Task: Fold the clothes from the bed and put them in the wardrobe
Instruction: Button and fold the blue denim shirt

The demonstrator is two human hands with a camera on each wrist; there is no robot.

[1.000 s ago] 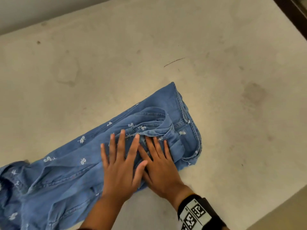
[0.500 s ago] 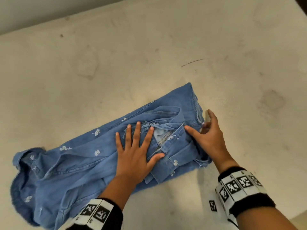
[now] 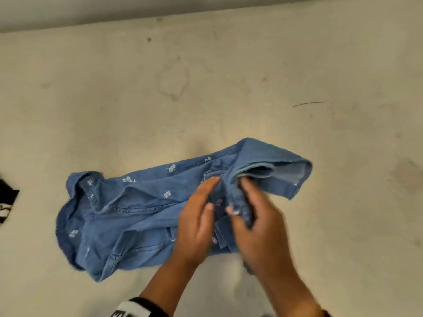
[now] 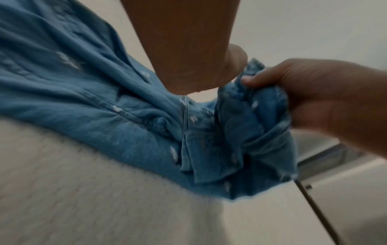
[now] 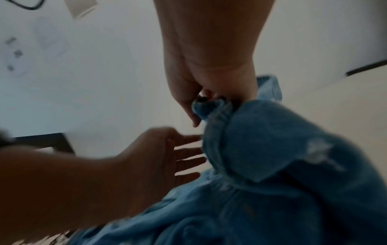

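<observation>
Right hand (image 3: pixel 258 216) pinches shirt (image 3: pixel 128 220); left hand (image 3: pixel 194 223) flat

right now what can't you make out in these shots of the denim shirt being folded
- Dark garment, head view: cut off by the left edge, so what it is stays unclear.
- Denim shirt under both hands, head view: the left hand and right hand cover its fold.
- Right hand's grip, right wrist view: bunched denim hides the fingertips.
- Wardrobe: in no view.
- Both wrist views: motion blur smears the shirt's print.
</observation>
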